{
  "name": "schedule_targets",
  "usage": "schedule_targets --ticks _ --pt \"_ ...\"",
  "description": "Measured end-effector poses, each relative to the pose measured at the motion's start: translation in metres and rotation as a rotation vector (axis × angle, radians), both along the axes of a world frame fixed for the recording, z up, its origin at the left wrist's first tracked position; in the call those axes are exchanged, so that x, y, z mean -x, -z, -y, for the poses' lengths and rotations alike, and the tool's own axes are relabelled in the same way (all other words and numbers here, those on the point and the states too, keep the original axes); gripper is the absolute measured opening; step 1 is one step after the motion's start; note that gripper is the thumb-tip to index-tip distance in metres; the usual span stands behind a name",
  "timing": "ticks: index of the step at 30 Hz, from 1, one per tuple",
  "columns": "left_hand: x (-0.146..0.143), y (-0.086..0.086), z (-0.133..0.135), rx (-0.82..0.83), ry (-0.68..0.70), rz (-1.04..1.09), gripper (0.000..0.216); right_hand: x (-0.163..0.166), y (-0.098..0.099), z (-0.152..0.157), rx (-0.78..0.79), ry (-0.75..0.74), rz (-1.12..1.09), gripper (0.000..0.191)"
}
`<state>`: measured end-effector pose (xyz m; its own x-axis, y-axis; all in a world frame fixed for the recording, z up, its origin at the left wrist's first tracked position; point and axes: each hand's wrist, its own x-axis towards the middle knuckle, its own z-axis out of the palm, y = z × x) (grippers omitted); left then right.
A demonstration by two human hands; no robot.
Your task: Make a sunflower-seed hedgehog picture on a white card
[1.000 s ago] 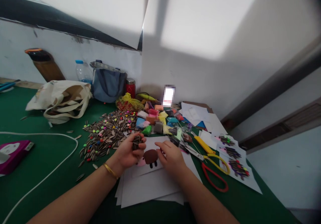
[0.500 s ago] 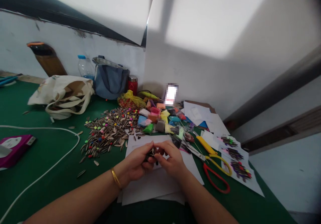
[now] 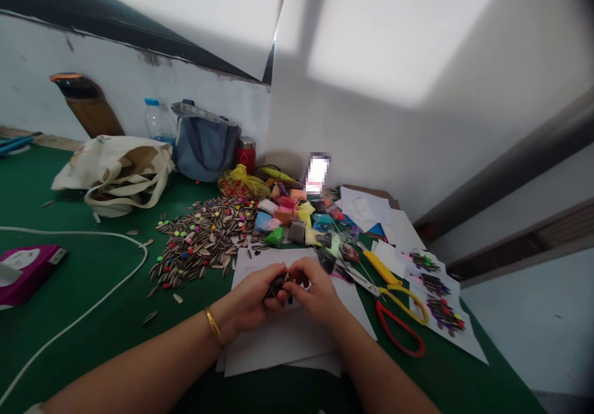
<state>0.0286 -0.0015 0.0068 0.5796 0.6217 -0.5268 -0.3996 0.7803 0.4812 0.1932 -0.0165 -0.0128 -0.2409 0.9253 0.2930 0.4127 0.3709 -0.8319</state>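
Over the white paper sheets point(image 3: 278, 346), my left hand point(image 3: 250, 299) is closed around a small dark cluster of sunflower seeds point(image 3: 277, 286). A gold bracelet sits on that wrist. From the other side, my right hand point(image 3: 320, 293) curls in, thumb and fingertips pinched at the cluster's right edge. Its fingers partly hide what they grip. Behind and left of my hands spreads a pile of striped sunflower seeds point(image 3: 204, 234) mixed with small coloured balls. Small bags of coloured clay point(image 3: 297, 231) lie just beyond the paper.
Scissors point(image 3: 399, 321) with a red and a yellow handle and a yellow cutter point(image 3: 383, 268) lie at the right, beside a sheet with decorated seed clusters point(image 3: 445, 315). A white cable point(image 3: 93, 306) crosses the left. Bags point(image 3: 204, 145), a bottle point(image 3: 158, 120) and a glowing phone point(image 3: 317, 174) stand behind.
My right fingers have shifted slightly on the seed cluster, which has turned a little and shows more between my hands. Everything on the table stays in place.
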Motion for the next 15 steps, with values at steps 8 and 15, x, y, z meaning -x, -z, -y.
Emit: schedule_targets --ticks 8,15 --pt "0.006 0.002 -0.004 0.126 0.056 0.201 0.019 0.002 0.003 0.002 0.006 0.039 -0.250 0.012" --pt "0.039 -0.005 -0.035 -0.064 -0.224 0.280 0.020 -0.013 0.013 -0.007 0.084 0.173 -0.148 0.008"
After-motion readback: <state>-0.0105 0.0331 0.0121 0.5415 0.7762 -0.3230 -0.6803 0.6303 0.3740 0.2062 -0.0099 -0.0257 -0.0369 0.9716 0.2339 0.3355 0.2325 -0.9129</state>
